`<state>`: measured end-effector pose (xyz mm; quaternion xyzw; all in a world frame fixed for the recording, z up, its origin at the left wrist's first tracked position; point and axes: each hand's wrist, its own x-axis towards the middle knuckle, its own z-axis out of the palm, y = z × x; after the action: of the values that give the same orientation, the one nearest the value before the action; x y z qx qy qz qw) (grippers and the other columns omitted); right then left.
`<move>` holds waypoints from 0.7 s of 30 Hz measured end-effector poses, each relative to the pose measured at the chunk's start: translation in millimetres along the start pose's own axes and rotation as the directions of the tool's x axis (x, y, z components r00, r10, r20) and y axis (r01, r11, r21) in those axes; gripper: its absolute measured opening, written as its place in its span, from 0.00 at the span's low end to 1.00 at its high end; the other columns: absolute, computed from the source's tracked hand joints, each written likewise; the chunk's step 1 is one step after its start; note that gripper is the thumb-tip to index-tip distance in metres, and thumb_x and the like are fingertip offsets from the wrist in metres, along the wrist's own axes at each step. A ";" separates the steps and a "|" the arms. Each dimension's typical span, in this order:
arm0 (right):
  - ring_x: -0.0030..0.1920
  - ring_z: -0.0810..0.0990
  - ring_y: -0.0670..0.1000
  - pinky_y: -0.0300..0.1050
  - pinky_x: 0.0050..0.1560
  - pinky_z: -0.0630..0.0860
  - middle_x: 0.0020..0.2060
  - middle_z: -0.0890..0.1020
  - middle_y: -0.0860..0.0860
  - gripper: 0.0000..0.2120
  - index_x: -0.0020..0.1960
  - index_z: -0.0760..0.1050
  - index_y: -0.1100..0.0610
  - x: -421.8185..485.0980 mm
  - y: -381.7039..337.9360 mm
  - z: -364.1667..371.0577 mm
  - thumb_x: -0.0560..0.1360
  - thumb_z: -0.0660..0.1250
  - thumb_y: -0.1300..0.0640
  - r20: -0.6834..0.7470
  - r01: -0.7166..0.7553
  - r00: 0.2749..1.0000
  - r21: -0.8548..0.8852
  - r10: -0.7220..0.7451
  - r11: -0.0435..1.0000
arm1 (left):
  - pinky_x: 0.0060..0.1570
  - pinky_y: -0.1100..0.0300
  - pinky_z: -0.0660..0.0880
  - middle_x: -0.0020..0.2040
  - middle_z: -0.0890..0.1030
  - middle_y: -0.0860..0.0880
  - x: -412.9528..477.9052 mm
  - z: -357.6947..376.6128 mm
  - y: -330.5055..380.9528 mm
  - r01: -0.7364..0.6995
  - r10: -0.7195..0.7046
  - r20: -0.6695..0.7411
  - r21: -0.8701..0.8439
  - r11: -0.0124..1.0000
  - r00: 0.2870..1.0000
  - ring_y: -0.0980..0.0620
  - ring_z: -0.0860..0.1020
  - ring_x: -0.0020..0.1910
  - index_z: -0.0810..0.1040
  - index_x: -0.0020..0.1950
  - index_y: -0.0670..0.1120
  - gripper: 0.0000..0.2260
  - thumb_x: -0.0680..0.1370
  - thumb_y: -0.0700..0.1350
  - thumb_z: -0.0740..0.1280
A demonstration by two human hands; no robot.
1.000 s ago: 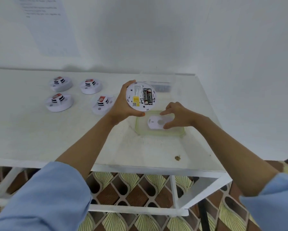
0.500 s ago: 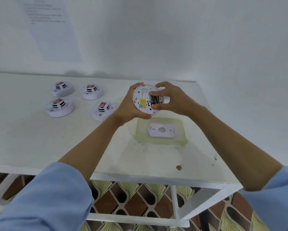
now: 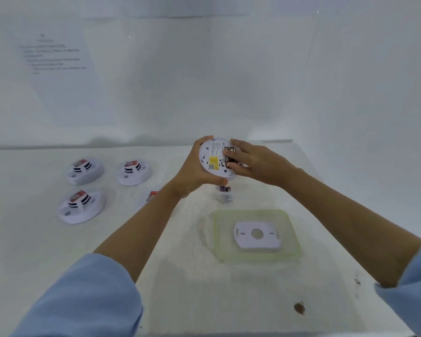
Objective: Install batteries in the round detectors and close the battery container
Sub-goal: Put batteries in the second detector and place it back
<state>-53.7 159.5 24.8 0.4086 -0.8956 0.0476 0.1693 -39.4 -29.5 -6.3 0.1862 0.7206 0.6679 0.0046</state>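
My left hand (image 3: 192, 171) grips a white round detector (image 3: 211, 154) by its rim above the table, its back side turned toward me. Dark batteries (image 3: 229, 152) sit in its open compartment beside a yellow label. My right hand (image 3: 258, 164) lies against the detector's right side, fingers pressing on the batteries. A white cover plate (image 3: 256, 235) with a round hole lies on a clear, green-rimmed container lid (image 3: 218, 239) on the table. Just below my hands stands a small clear battery container (image 3: 225, 195), mostly hidden.
Three more round detectors (image 3: 84, 170) (image 3: 134, 172) (image 3: 81, 206) sit face up at the table's left. A fourth detector (image 3: 153, 194) peeks from behind my left forearm. A printed sheet (image 3: 53, 54) hangs on the wall. A brown speck (image 3: 299, 307) marks the table's near right.
My right hand left the cover plate on the lid, rose to the detector and now presses on the batteries. The left hand has kept hold of the detector.
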 end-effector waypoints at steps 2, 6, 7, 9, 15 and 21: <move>0.43 0.82 0.63 0.52 0.39 0.80 0.55 0.78 0.67 0.20 0.56 0.78 0.64 2.1 1.3 4.7 0.75 0.57 0.51 -0.029 -0.015 0.999 0.026 0.015 1.000 | 0.43 0.62 0.78 0.58 0.71 0.51 5.5 -3.8 -2.6 -0.004 0.004 0.011 0.005 1.000 1.000 0.55 0.74 0.55 0.60 0.65 0.50 0.43 0.56 0.30 0.74; 0.54 0.78 0.60 0.53 0.51 0.76 0.58 0.78 0.58 0.22 0.59 0.77 0.58 5.0 8.2 3.8 0.74 0.60 0.45 -0.049 -0.056 0.997 0.137 0.063 0.989 | 0.44 0.62 0.78 0.58 0.71 0.51 12.6 -6.8 -7.2 -0.006 0.006 0.017 0.031 0.999 1.000 0.55 0.75 0.55 0.60 0.65 0.50 0.43 0.56 0.30 0.74; 0.53 0.78 0.59 0.53 0.50 0.76 0.56 0.79 0.57 0.22 0.58 0.78 0.58 6.6 11.1 3.9 0.73 0.62 0.44 -0.056 -0.059 0.996 0.157 0.068 0.986 | 0.44 0.62 0.78 0.58 0.72 0.51 14.1 -6.6 -7.8 -0.003 0.002 0.018 0.040 0.999 1.000 0.56 0.75 0.55 0.60 0.66 0.50 0.43 0.56 0.30 0.75; 0.51 0.78 0.58 0.54 0.50 0.76 0.52 0.82 0.56 0.20 0.55 0.80 0.59 10.2 15.5 1.9 0.69 0.69 0.46 -0.060 -0.063 0.995 0.191 0.076 0.980 | 0.43 0.63 0.78 0.58 0.72 0.52 16.8 -6.1 -9.1 0.009 -0.010 0.016 0.052 0.999 1.000 0.59 0.76 0.54 0.60 0.66 0.50 0.44 0.56 0.30 0.74; 0.54 0.72 0.52 0.46 0.55 0.69 0.54 0.81 0.51 0.20 0.56 0.80 0.56 22.0 20.4 0.1 0.66 0.75 0.52 -0.022 -0.127 0.990 0.328 0.142 0.936 | 0.43 0.64 0.78 0.58 0.71 0.52 22.0 -8.5 -13.5 0.031 -0.031 0.001 0.060 0.998 1.000 0.58 0.76 0.55 0.59 0.67 0.48 0.45 0.57 0.27 0.76; 0.45 0.69 0.43 0.28 0.44 0.63 0.47 0.78 0.49 0.20 0.50 0.75 0.51 27.4 23.5 -0.7 0.61 0.78 0.58 0.006 -0.217 0.964 0.595 0.266 0.774 | 0.45 0.64 0.78 0.59 0.70 0.51 23.4 -13.6 -17.9 0.006 -0.003 -0.033 0.097 0.995 0.999 0.54 0.74 0.58 0.59 0.66 0.50 0.44 0.56 0.32 0.75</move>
<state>-87.8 155.6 36.0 0.3203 -0.8737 0.3608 0.0614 -69.3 -36.8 -16.5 0.1737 0.7527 0.6349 -0.0147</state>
